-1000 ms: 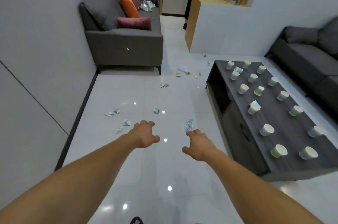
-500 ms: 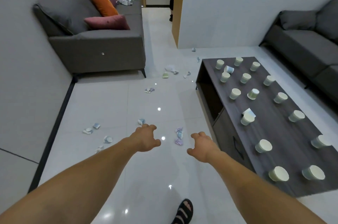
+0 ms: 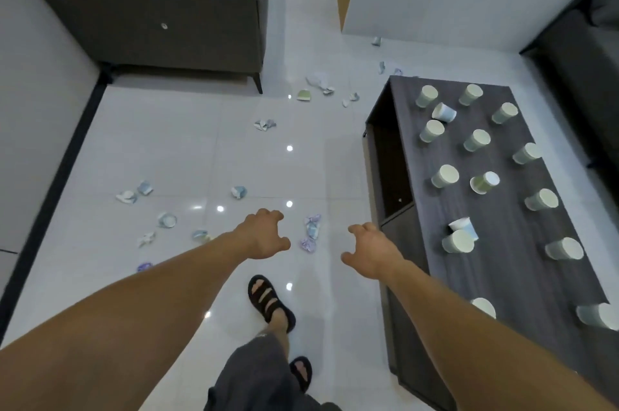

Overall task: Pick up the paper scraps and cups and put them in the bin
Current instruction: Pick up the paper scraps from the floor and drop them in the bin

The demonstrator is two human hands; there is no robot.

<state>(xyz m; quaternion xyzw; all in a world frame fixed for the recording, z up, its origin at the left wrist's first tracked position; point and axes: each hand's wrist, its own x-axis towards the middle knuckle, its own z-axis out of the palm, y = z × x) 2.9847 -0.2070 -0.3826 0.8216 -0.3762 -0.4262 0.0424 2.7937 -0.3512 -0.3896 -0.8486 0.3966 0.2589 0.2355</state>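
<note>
Left hand (image 3: pixel 261 234) and right hand (image 3: pixel 371 251) empty, fingers loosely curled, likely poised for the paper scrap (image 3: pixel 311 233) on the floor (image 3: pixel 201 159) beside the bench (image 3: pixel 502 243); cups (image 3: pixel 445 176) stand on the bench. Bin not in view.

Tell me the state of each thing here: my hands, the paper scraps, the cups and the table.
Left hand: empty, fingers loosely curled, above the floor.
Right hand: empty, fingers loosely curled.
Crumpled scrap: on the floor between the hands, untouched.
Other paper scraps: scattered on the floor.
Cups: most standing on the table.
Tipped cup: lying on its side, mouth showing.
Table: side compartment open.
</note>
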